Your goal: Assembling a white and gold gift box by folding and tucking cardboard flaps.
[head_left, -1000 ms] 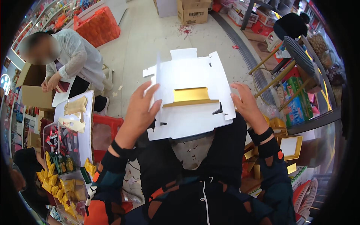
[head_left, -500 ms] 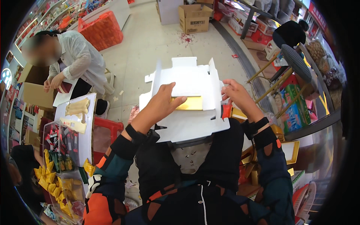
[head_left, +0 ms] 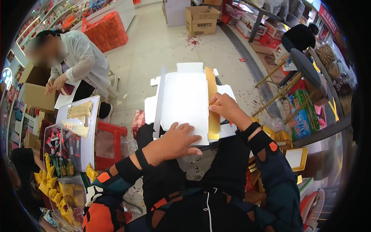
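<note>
A partly folded white cardboard box blank [head_left: 184, 101] lies above my knees. Along its right side a flap is turned inward and shows its gold face [head_left: 212, 104]. My right hand [head_left: 228, 110] is closed at that gold flap, thumb and forefinger pinching its edge. Across the near left part of the blank rests my left hand [head_left: 176, 142], fingers spread and thumb pointing right, holding nothing. The blank's left flap stands upright. A dark surface under the blank shows only at its edges.
At the left, a person [head_left: 81, 58] sits by a white table [head_left: 91, 141] with clear bins of small packets. A red stool [head_left: 110, 145] is beside it. Gold box parts [head_left: 295, 158] lie at my right, near a striped chair [head_left: 305, 65]. An open carton [head_left: 201, 21] stands far ahead.
The blank's right flap has turned inward, and its gold face now shows. My right hand has moved left onto it. My left hand has come down toward the near edge, off the middle.
</note>
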Tool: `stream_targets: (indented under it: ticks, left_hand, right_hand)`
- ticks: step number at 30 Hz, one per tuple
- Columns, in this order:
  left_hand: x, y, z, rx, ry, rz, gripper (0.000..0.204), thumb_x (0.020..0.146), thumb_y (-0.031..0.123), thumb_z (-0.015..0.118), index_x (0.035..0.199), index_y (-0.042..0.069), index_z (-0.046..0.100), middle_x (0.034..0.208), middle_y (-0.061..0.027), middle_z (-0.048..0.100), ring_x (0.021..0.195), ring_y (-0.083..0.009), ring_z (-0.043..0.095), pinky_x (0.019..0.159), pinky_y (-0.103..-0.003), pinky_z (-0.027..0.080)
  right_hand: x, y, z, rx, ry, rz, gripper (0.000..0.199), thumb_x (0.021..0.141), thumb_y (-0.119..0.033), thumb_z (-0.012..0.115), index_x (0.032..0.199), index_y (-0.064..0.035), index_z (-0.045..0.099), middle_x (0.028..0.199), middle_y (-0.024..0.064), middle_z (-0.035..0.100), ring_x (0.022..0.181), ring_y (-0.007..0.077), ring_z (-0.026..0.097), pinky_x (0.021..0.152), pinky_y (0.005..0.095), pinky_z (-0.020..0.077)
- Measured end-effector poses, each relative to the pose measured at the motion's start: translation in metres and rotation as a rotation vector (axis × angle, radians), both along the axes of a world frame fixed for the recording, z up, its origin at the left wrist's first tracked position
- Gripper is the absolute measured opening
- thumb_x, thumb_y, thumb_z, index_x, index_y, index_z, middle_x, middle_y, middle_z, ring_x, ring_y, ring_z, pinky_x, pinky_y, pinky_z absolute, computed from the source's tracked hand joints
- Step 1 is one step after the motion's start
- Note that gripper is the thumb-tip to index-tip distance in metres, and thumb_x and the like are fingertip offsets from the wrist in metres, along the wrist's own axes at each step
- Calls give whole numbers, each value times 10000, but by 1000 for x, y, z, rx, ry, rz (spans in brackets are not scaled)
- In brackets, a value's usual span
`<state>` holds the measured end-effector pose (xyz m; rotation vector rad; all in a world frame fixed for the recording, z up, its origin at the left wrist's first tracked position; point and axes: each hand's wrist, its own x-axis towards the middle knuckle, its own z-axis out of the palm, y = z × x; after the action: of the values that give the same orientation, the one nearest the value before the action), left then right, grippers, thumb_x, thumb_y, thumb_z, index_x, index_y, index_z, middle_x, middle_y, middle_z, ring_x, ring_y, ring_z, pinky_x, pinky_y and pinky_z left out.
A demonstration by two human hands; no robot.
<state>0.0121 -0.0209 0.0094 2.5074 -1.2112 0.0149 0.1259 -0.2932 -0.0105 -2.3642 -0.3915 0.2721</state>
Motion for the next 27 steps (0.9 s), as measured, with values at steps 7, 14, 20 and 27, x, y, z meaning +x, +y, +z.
stream_targets:
  ticks: [7,14,20,27]
  left_hand:
    - [48,47,15,-419,-95,432,358,993,138,713,1318,12,630,1284,-203,650,1210,-391,626,1041,-441,503]
    - [82,97,-35,-341,193,492,274,1033,139,617,1260,9,697,1223,-220,650,1160,-376,620,1031,-422,498]
    - [74,69,-41,-154,38,565,290,967,287,708,1201,126,768,1125,-197,653,1110,-404,612,974,-477,510]
    - [77,48,-17,30,88,685,523,898,372,789,1346,140,650,1070,-260,652,1022,-432,651,897,-502,545]
  right_hand:
    - [-5,17,-2,-213,-141,-197,619,797,-400,902,1074,-2,518,944,196,692,835,336,707,724,395,558]
    - [1,17,0,-220,-5,-224,681,779,-402,919,1094,61,533,920,230,678,845,326,714,763,401,566]
    - [-4,26,-1,-143,-80,-229,594,835,-308,859,1127,62,498,932,258,700,885,387,740,761,444,580]
    - [-9,46,4,-308,-295,-153,467,893,-139,706,1238,49,453,834,271,714,799,458,724,703,503,580]
